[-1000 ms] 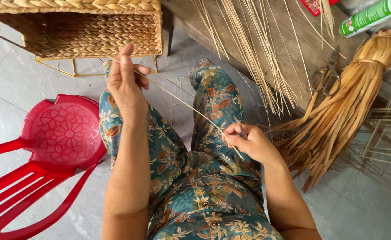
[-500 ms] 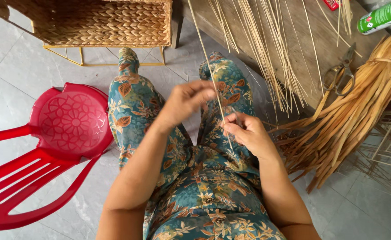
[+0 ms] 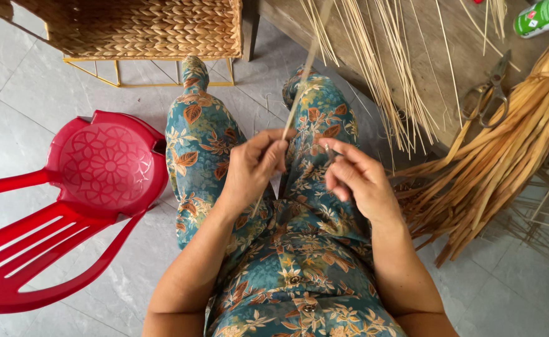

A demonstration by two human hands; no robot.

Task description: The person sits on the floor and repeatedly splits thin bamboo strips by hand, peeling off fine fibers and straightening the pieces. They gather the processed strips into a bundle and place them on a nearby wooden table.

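Observation:
Over my lap in floral trousers, my left hand (image 3: 254, 170) pinches a long thin pale reed strip (image 3: 301, 87) that runs up and away toward the bench. My right hand (image 3: 357, 181) hovers just to the right of it, fingers curled with thumb and forefinger close together; whether it holds anything is unclear. The two hands are a few centimetres apart.
A red plastic chair (image 3: 81, 206) lies tipped on the tiled floor at left. A woven basket (image 3: 143, 28) on a yellow wire frame stands ahead. At right, a wooden bench (image 3: 449, 68) carries loose reeds, scissors (image 3: 490, 93) and a green can (image 3: 546, 15); a bundle of tan fibre strips (image 3: 505, 162) hangs beside it.
My left hand came down from an outstretched reach near the basket to my lap, drawing the reed strip with it. My right hand loosened and shifted slightly right.

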